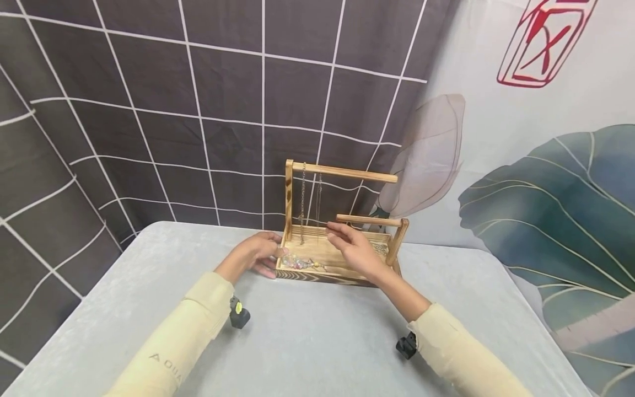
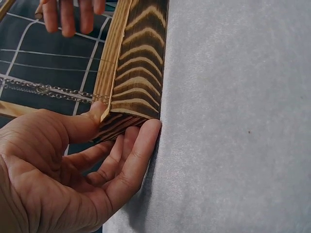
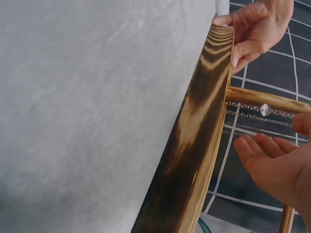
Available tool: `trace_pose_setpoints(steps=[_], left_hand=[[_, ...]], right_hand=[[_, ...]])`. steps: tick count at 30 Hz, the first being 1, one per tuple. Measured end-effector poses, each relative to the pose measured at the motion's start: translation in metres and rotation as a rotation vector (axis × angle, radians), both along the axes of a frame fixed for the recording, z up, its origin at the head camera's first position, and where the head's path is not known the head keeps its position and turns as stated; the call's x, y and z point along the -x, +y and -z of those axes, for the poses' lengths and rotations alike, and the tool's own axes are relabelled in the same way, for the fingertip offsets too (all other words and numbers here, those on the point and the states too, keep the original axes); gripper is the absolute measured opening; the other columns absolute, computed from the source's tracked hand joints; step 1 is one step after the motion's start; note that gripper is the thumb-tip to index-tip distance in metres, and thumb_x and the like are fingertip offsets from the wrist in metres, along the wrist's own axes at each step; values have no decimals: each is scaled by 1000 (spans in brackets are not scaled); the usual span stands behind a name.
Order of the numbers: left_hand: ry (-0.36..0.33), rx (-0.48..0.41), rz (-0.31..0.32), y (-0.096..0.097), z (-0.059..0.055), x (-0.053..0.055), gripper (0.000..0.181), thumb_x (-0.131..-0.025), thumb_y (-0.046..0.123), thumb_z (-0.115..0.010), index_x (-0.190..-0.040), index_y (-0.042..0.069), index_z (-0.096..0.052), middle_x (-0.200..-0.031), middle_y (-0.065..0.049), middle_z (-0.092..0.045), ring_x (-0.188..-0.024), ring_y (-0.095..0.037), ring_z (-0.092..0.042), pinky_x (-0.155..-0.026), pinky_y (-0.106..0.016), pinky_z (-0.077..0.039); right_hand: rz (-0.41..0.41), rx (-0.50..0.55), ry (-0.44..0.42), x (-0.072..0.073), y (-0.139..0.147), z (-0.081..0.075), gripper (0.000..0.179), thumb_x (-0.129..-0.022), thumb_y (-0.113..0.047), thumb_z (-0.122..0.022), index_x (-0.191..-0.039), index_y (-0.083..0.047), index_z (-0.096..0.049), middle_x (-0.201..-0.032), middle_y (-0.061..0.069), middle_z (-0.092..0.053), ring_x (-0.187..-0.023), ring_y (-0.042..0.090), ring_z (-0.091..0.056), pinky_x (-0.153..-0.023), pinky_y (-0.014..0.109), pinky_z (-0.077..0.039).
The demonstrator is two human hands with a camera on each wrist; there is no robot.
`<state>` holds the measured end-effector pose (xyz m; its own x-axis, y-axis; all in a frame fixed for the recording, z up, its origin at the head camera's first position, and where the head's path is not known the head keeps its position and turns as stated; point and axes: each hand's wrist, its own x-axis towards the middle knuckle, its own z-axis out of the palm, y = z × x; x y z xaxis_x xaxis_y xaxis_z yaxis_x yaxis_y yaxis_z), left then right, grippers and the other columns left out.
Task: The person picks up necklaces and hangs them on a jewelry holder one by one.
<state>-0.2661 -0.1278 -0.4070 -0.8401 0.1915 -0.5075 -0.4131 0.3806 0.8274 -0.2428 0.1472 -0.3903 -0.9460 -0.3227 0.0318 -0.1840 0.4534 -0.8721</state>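
A wooden jewelry stand (image 1: pixel 342 271) with a shallow tray and two crossbars, one high and one low, sits on the table. My left hand (image 1: pixel 259 252) holds the tray's left end, thumb over the rim and fingers against the outer side, as the left wrist view shows. Over the tray, my right hand (image 1: pixel 358 255) has its fingers loosely extended and nothing in them. A chain necklace (image 1: pixel 302 204) hangs from the high crossbar (image 1: pixel 342 171), with a thinner necklace (image 1: pixel 319 193) beside it, left of my right fingertips. Colourful beaded jewelry (image 1: pixel 300 263) lies in the tray's front left.
More chain jewelry (image 1: pixel 381 249) lies at the tray's right end, below the low crossbar (image 1: pixel 369 220). A pale grey cloth covers the table (image 1: pixel 317 342). Behind it hangs a dark checked curtain (image 1: pixel 223 138), with a leaf-printed one (image 1: pixel 545 209) at right.
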Motion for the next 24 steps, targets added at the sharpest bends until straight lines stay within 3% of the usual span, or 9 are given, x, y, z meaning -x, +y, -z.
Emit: trace_pose_setpoints(steps=[8, 16, 19, 24], left_hand=[[9, 3, 9, -1, 2, 0, 61, -115, 12, -63, -169, 0, -36, -131, -29, -69, -117, -44, -77, -81, -46, -78], [13, 6, -1, -1, 3, -1, 64, -114, 13, -65, -170, 0, -36, -122, -26, -74, -108, -39, -80, -75, -42, -78], [18, 5, 0, 0, 2, -3, 65, -114, 13, -66, -170, 0, -36, -121, -26, -74, -108, -39, -81, -75, -42, -78], [17, 6, -1, 0, 2, -2, 66, -114, 14, -65, -171, 1, -35, -123, -27, -74, -110, -40, -80, -76, -43, -78]], right_hand=[[-22, -139, 9, -3, 20, 2, 58, -120, -33, -53, -167, 2, -49, -168, 25, -56, -157, 47, -55, -135, 63, -48], [-84, -419, 61, -12, 33, 7, 65, -121, -40, -48, -169, 4, -45, -170, 26, -54, -161, 50, -48, -136, 69, -43], [-67, -541, 36, -18, 33, 6, 69, -121, -46, -46, -168, 4, -46, -168, 25, -57, -161, 51, -47, -135, 71, -43], [-40, -677, -62, -28, 30, 5, 79, -120, -58, -42, -166, 6, -48, -163, 29, -60, -154, 53, -55, -126, 71, -52]])
